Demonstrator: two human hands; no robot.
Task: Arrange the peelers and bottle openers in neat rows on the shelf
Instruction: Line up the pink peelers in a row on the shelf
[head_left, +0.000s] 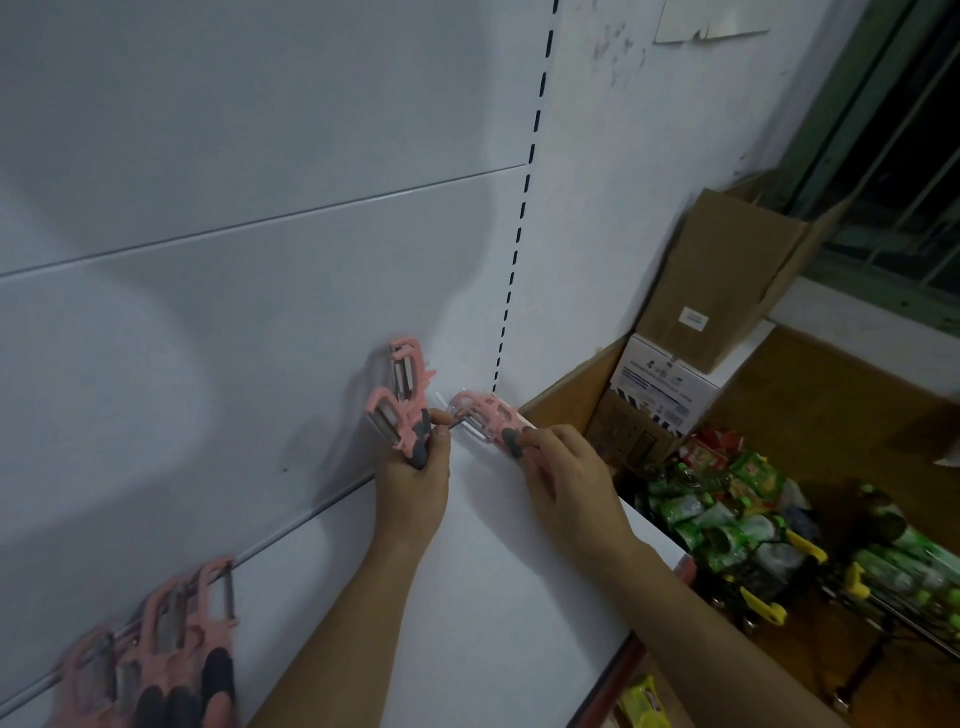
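Peeler row (171, 649) left; right hand (563, 473) grips peeler (485, 415) at shelf (493, 571) edge.

single wide-angle head cam on the person, looking forward and down, left hand (415, 470) and right hand (569, 473) pretty close, around mid-frame, shelf (493, 597) under them, back panel (234, 312) just beyond, cardboard boxes (727, 280) off past the right hand

On the shelf (493, 597), a row of peelers (171, 660) lay at the near left with their heads toward the back panel (260, 260). Farther along to the right, the left hand (415, 478) held a pair of peelers (397, 410) against that panel. Just right of it, the right hand (566, 478) held a single peeler (488, 421) near the foot of the slotted upright (524, 197), and beyond the shelf's right edge cardboard boxes (727, 280) stood far, with a basket of packets (727, 509) nearer.
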